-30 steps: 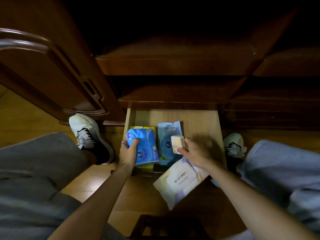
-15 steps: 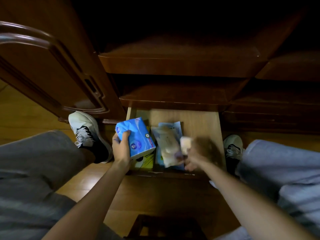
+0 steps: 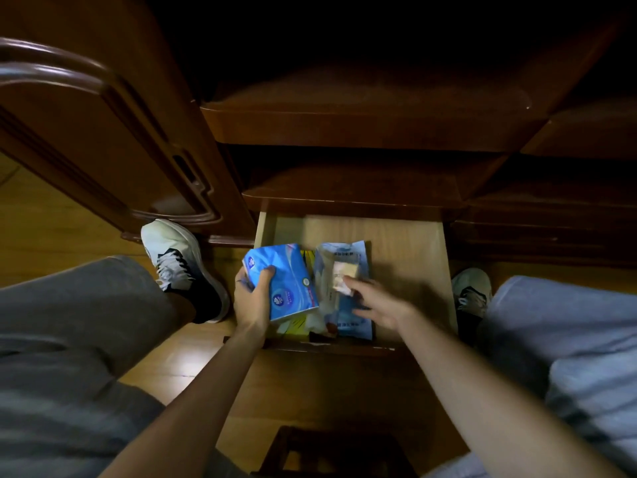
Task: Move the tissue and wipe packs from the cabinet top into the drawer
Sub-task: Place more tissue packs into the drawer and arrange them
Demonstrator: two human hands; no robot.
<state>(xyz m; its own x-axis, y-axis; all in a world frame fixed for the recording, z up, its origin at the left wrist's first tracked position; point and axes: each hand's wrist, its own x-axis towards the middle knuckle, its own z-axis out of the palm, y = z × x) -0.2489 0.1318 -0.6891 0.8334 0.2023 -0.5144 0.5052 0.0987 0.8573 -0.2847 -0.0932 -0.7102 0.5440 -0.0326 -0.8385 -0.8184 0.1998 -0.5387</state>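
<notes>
The light wooden drawer (image 3: 406,243) stands pulled out below the dark cabinet. My left hand (image 3: 250,298) grips a blue tissue pack (image 3: 286,281), tilted above the drawer's left side. Under it lies a yellow pack (image 3: 296,324), mostly hidden. A pale wipe pack (image 3: 325,281) rests in the drawer on a light blue wipe pack (image 3: 355,322). On top lies a small cream packet (image 3: 343,274). My right hand (image 3: 379,301) reaches over the wipe packs with fingers spread, its fingertips at the small packet.
An open cabinet door (image 3: 103,139) stands at the left. My shoes (image 3: 179,263) rest on the wooden floor either side of the drawer, my knees at both edges. A dark wooden stool (image 3: 331,453) sits at the bottom. The drawer's right half (image 3: 413,270) is bare wood.
My left hand has lifted the blue tissue pack up off the yellow pack. My right hand brought the pale wipe pack from outside the drawer front onto the light blue pack and let go.
</notes>
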